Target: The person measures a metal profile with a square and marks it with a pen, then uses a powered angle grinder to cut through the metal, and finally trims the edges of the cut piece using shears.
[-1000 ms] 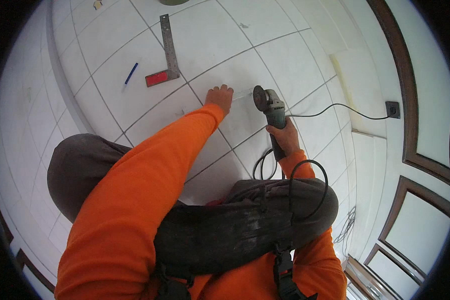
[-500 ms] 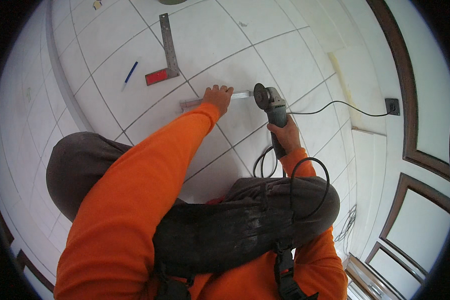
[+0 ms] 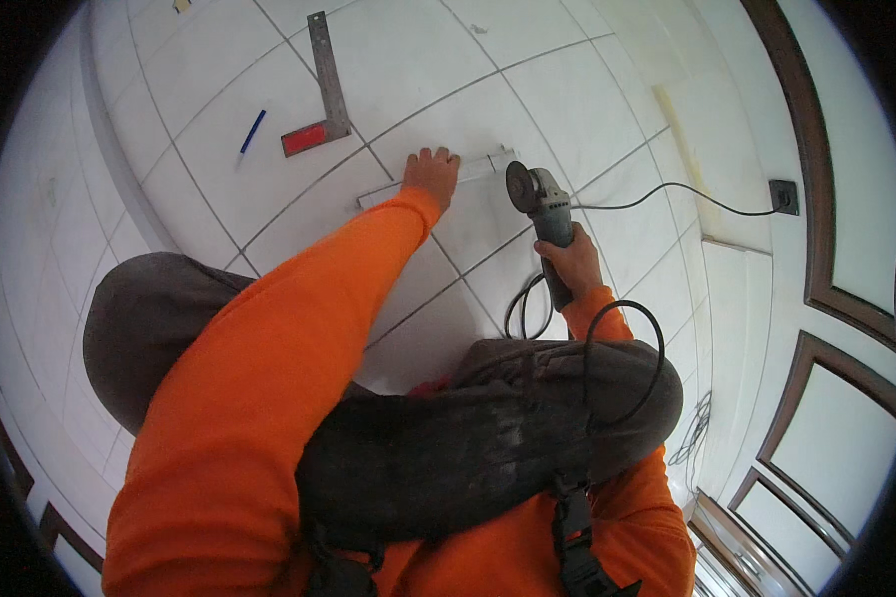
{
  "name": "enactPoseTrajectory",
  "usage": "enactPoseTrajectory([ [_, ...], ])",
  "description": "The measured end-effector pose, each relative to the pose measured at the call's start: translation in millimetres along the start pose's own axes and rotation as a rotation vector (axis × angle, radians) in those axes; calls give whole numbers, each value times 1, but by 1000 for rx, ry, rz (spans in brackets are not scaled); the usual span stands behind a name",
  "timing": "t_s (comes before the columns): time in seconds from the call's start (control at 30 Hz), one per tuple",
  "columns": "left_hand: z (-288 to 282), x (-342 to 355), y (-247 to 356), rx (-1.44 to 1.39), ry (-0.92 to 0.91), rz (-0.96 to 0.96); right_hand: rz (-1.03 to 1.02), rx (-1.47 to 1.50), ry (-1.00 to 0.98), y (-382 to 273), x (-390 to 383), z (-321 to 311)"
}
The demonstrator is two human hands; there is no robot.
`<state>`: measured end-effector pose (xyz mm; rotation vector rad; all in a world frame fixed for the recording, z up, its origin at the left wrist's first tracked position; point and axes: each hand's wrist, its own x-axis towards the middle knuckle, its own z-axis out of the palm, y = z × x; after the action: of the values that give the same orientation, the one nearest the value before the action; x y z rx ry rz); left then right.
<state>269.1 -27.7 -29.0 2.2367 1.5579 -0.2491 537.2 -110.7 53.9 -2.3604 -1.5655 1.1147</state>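
Note:
My left hand [image 3: 430, 179] is closed on a thin pale strip [image 3: 483, 166] lying slantwise on the tiled floor. Just right of it, my right hand [image 3: 572, 261] grips a grey-green angle grinder [image 3: 553, 221] by its body, its dark disc beside the strip's right end. Above my left hand lie a metal square [image 3: 331, 95] with a red-marked handle and a blue pen [image 3: 252, 131]. Both arms are in orange sleeves, above my bent legs in dark trousers.
A black cord runs right to a dark socket [image 3: 784, 197]. Loops of cable [image 3: 528, 305] lie by my right knee, more wire [image 3: 689, 428] farther back. White cabinet doors [image 3: 834, 408] with brown edging line the right side, and a raised ledge [image 3: 129, 199] runs along the left.
My left hand has shifted slightly up along with the strip, whose left part now shows. The whole view has also moved a little. My right hand still holds the grinder in a similar position.

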Motion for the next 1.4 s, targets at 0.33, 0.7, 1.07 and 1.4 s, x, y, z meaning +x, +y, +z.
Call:
enactPoseTrajectory([
  [0.33,6,3,-5,-59,85,6,1,-40,-19,0,12,13],
  [0.7,5,9,-4,-49,10,-28,13,-66,-51,-8,18,14],
  [1.07,-2,7,-3,-65,-2,-32,27,-36,-43,2,26,19],
  [1.4,-3,10,-1,-62,8,-51,-24,-25,-30,16,34,25],
])
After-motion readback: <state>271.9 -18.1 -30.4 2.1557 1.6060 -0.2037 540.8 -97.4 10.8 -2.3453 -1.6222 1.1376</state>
